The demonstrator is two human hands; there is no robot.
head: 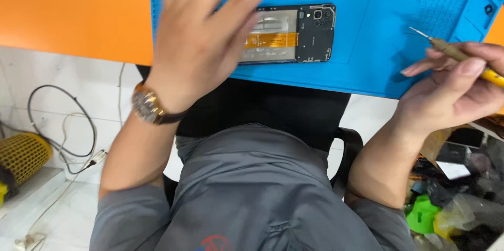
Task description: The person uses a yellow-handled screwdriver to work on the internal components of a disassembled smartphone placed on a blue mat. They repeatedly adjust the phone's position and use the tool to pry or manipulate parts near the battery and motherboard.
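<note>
Phone: an opened phone is lying face down on the blue mat, back cover off, with the orange flex ribbon, the grey metal plate and the black camera board showing.
Left hand: the left hand is hovering over the near end of the phone with fingers spread apart; it is blurred, so I cannot tell whether the fingertips are touching the phone. A ring is on one finger and a wristwatch on the wrist.
Right hand: the right hand is resting at the mat's edge well to the right of the phone, fingers clamped on a thin screwdriver with a yellow handle, its tip pointing up and away from the phone.
Done so far: judging by the bare insides, the back is already off.
Left to do: the black board at the camera end and the ribbon are sitting in place, so by my reading the inner parts are not yet out; no loose screws are visible near the phone.
Surface: the mat is lying on an orange worktop, which is showing to the left of the phone.
Room: below the phone, the person is sitting in a grey top; left of it, cables and a yellow mesh object are lying on the pale floor; right of it, a heap of bags and scraps is crowding the corner.
</note>
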